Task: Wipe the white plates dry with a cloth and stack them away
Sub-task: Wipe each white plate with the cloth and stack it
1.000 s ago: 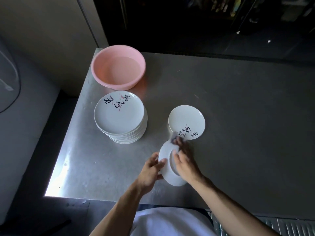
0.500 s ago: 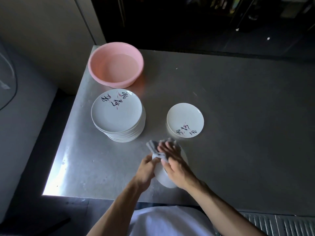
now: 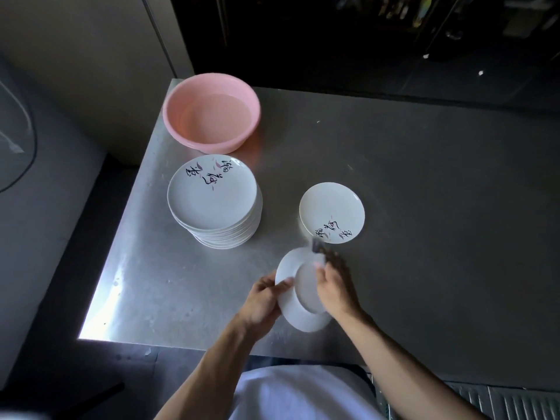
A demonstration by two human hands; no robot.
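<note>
One white plate (image 3: 298, 298) is held up just above the bench (image 3: 424, 192) near its front edge, tilted, with the underside and foot ring turned up toward the camera. Its left rim is gripped by the left hand (image 3: 260, 301), with the thumb laid across the back and the fingers tucked out of sight behind. The right hand (image 3: 335, 286) is curled round a dark cloth (image 3: 317, 247), which is pressed against the plate's far right rim. Only a blurry corner of the cloth is seen poking out past the fingers, so not much can be told about it. Just beyond the cloth, a single painted plate (image 3: 331, 212) is laid face up on the bench with black script and pink strokes along its near edge. It may be sat on another one, hard to tell. Further left, a tall stack of plates (image 3: 212, 195) with the same decoration is parked, well apart from the single one. Behind the stack, at the bench's far left corner, a pink basin (image 3: 212, 112) is set, with what looks like water in it
</note>
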